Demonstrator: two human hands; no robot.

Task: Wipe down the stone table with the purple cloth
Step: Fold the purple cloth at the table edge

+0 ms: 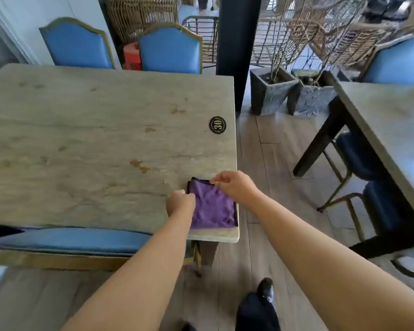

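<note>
Purple cloth (212,206) lies flat on the stone table (93,130), at the near right corner, its right edge running along the table's right edge and its near edge just short of the near edge. It's folded into a rough rectangle, long axis running from me toward the far side of the table, tilted slightly left at the far end. Color is bright violet with a dark trim showing along the far and left sides; surface looks soft, a bit wrinkled, with folded layers visible at the far left corner. My left hand (180,202) sits on the cloth's left edge, fingers curled, gripping that edge near the middle of the long side. My right hand (234,187) is at the far end, thumb and forefinger pinching the far edge of the cloth, other fingers loosely curled above it. Both forearms reach in from the near side. Table top is pale grey-beige with veining and a few brownish marks (140,165) just beyond the cloth. A round black number tag (217,124) sits near the right edge, well beyond the cloth. Blue chairs (170,50) stand at the far side, another blue seat (67,241) at the near side.
</note>
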